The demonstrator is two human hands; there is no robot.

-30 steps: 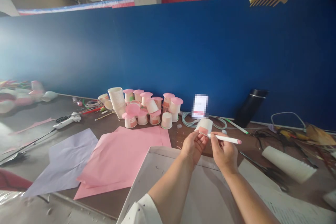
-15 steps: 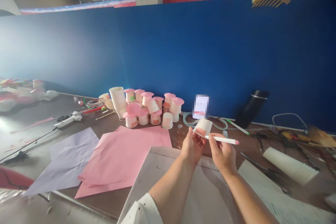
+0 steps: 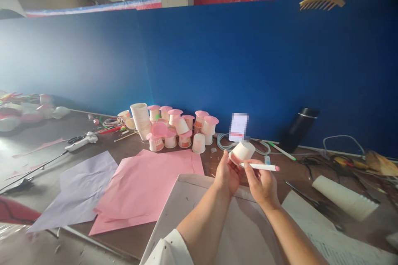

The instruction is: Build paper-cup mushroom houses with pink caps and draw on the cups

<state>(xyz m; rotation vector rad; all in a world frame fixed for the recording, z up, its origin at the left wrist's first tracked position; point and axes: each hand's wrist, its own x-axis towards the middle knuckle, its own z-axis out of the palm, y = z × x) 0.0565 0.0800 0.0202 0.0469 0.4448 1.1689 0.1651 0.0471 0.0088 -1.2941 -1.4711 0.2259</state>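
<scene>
My left hand is closed around the rim side of a small white paper cup, which is tilted with its base up and away from me. Pink colouring shows low on the cup's side. Between the fingers of my right hand is a white marker with a pink end pointing right; its other end meets the cup near the rim. Both hands are above a white board. Behind them on the left stand several paper cups with pink round tops, some with drawn windows and doors.
Pink paper sheets and lilac paper lie to the left. A tall cup stack stands behind. On the right are a black bottle, a green-ended marker, a lying cup stack and cables. A phone-like card leans at the back.
The cup has turned in my left hand, its base tipping further right. My right hand and the marker have shifted slightly left.
</scene>
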